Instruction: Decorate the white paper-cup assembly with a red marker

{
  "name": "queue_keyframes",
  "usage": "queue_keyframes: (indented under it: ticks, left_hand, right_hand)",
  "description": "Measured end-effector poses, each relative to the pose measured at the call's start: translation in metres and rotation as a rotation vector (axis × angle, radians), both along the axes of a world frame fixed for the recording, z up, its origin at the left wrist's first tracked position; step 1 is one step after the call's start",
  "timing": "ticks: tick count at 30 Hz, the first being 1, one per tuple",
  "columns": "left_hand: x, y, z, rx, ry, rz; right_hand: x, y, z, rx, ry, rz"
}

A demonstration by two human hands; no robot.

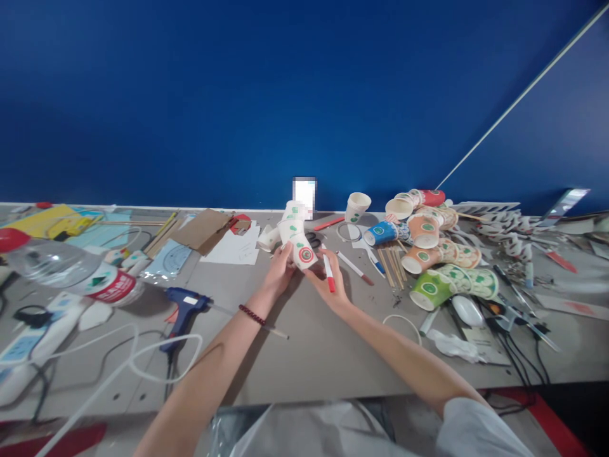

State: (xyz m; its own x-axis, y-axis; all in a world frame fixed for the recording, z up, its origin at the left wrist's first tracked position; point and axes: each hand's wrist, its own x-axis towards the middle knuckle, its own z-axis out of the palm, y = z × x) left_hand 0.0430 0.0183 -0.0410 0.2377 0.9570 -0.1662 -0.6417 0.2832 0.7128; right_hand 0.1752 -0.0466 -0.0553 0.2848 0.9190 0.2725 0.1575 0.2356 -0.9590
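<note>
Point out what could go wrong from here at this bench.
The right hand has a red-and-white marker in its grip close to the white paper cups that the left hand holds; if its hidden end is uncapped, a slip might mark them.

The left forearm lies close beside the blue glue gun and a looped white cable, so it could snag the loop or bump the gun.

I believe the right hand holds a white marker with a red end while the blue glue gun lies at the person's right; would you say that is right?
Not quite: the head view shows the blue glue gun at the person's left. The right hand does hold the white marker with a red end.
</note>
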Motion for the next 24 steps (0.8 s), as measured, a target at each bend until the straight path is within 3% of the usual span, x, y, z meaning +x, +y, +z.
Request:
queue_keyframes:
  ticks: [3,8,19,24]
  left_hand:
    - [0.000,-0.001,0.006,-0.014,0.047,0.032]
    - [0.000,-0.005,0.013,0.000,0.086,-0.047]
    - [0.002,-0.004,0.010,0.016,0.075,-0.014]
    - [0.002,0.000,0.009,-0.041,0.037,0.016]
  right_hand:
    - [0.001,0.002,-0.002,0.029,-0.037,-0.042]
    - [0.004,0.002,0.001,0.055,-0.167,-0.090]
    - [0.003,-0.004,-0.001,0.203,-0.423,-0.037]
    - [0.003,-0.008,0.006,0.196,-0.414,-0.031]
